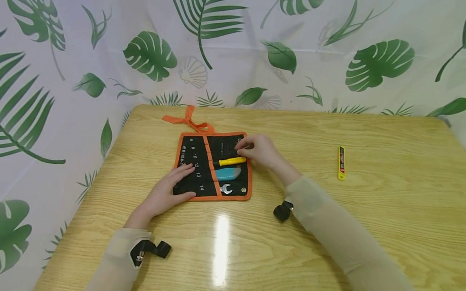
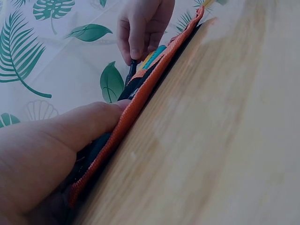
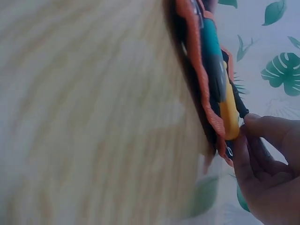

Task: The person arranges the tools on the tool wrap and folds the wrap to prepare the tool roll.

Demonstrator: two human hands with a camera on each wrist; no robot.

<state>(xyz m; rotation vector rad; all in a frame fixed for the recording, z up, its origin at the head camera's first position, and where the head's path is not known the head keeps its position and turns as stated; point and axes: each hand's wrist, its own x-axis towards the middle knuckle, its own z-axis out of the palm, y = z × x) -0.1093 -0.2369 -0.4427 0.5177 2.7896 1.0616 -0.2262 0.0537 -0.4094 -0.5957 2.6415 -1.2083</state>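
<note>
A black fabric tool pouch with orange trim (image 1: 233, 198) lies unfolded on the table. My left hand (image 1: 165, 193) rests on its numbered left part, fingers spread, the thumb by the near edge. At the pouch's right side, my right hand (image 1: 260, 149) pinches the end of a slim black tool (image 3: 240, 101) between thumb and fingers; its kind does not show. Below it, a yellow handle (image 1: 232, 161), a teal handle with a grey end (image 1: 228, 174) and an open-end wrench (image 1: 227, 188) stick out of the pockets. Their other ends are hidden.
An orange tie strap (image 1: 189, 119) trails from the pouch's far edge. Farther right on the wooden table (image 1: 393, 210) lies a slim yellow item with a black and red label (image 1: 341, 163). A leaf-patterned cloth (image 1: 225, 48) hangs behind the table.
</note>
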